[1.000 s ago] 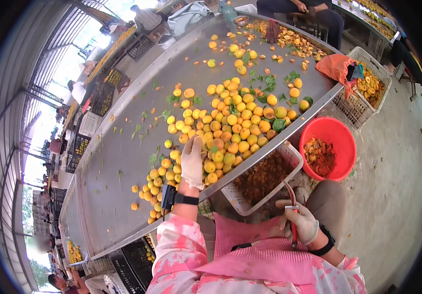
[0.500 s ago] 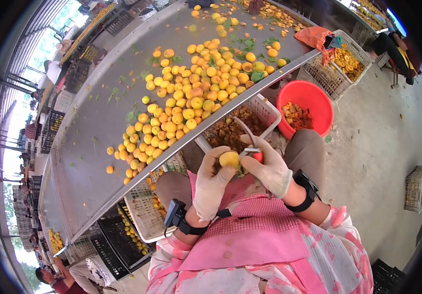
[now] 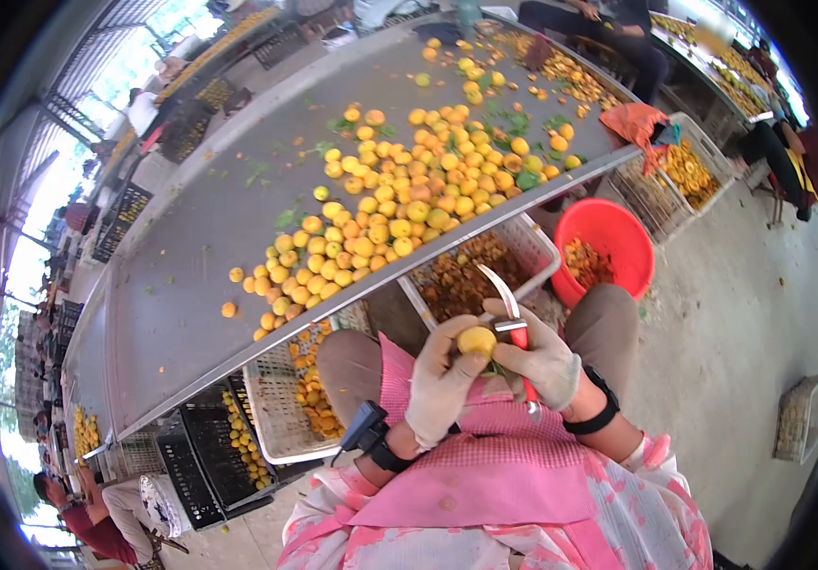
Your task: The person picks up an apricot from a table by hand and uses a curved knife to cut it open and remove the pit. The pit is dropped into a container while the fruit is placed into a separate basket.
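Observation:
My left hand [image 3: 439, 378], in a pale glove, grips a yellow apricot [image 3: 475, 342] between thumb and fingers above my lap. In my right hand [image 3: 546, 365], also gloved, is a curved knife [image 3: 520, 335] with a red handle and a metal collar. Its hooked blade points up and away from me, and the lower end of the handle pokes out below my thumb. The right thumb is close beside the apricot. Just beyond both hands stands a white crate [image 3: 553, 255] with brown scraps inside.
A sloping metal table [image 3: 190, 256] holds a heap of apricots [image 3: 399, 204] and scattered leaves. Its front edge runs diagonally ahead of me. To the right stand a red bucket [image 3: 645, 249] and a crate of cut fruit [image 3: 689, 176]. Another white crate [image 3: 271, 418] is at my left knee.
The knife has turned in my right hand, its blade now clear of the apricot and its red handle more exposed. The apricot stays in my left hand. The whole view has shifted slightly.

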Demonstrator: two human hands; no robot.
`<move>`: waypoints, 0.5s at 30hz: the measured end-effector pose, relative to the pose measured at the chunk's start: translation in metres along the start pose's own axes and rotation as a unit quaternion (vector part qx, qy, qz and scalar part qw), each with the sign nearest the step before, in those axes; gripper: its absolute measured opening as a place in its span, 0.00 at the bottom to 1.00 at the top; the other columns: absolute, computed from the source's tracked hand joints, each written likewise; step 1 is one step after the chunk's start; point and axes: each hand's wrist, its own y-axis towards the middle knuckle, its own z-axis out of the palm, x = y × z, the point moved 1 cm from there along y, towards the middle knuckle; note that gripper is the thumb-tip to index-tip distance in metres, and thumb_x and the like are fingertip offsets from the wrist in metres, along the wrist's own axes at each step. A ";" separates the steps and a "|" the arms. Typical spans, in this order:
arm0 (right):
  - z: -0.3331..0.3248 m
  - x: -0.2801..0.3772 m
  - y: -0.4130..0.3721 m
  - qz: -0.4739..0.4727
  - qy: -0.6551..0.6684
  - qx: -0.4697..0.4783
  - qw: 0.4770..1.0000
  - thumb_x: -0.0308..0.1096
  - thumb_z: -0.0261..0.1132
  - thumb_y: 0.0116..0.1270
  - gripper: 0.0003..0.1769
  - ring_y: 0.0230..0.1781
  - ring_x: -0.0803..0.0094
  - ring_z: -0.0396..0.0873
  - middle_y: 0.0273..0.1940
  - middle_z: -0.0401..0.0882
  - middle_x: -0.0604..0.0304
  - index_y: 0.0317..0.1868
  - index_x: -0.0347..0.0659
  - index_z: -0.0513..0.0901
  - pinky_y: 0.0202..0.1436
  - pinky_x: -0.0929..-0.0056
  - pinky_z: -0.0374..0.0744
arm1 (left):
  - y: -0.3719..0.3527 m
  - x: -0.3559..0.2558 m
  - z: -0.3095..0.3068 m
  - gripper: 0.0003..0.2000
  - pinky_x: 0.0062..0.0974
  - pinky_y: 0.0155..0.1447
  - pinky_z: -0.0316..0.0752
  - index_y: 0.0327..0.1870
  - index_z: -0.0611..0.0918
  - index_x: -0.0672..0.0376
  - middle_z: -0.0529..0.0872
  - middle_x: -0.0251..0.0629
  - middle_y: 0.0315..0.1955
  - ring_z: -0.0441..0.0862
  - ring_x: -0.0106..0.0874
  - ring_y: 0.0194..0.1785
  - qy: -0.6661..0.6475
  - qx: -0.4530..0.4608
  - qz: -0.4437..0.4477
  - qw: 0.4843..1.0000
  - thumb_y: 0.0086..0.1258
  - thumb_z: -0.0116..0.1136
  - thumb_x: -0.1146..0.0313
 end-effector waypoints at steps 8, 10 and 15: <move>0.001 0.006 -0.005 0.032 0.028 0.014 0.999 0.21 0.57 0.61 0.35 0.15 0.76 0.74 0.33 0.79 0.58 0.71 0.35 0.65 0.17 0.78 0.73 | -0.002 0.003 -0.001 0.25 0.20 0.49 0.80 0.66 0.71 0.62 0.81 0.39 0.49 0.82 0.24 0.49 0.041 0.034 0.007 0.999 0.68 0.62 0.80; 0.001 -0.001 -0.005 0.022 0.051 0.008 0.998 0.21 0.57 0.60 0.35 0.15 0.75 0.73 0.31 0.79 0.58 0.71 0.35 0.66 0.16 0.79 0.73 | -0.003 0.004 0.000 0.25 0.21 0.49 0.81 0.66 0.71 0.62 0.81 0.40 0.48 0.82 0.24 0.49 0.077 0.030 0.025 0.996 0.68 0.62 0.80; 0.001 -0.008 -0.001 0.032 0.109 -0.014 0.993 0.19 0.53 0.57 0.35 0.13 0.74 0.72 0.26 0.78 0.56 0.69 0.36 0.68 0.14 0.80 0.71 | -0.006 0.002 0.001 0.24 0.23 0.52 0.79 0.65 0.72 0.61 0.81 0.38 0.50 0.80 0.24 0.51 0.134 0.026 0.025 0.990 0.67 0.62 0.81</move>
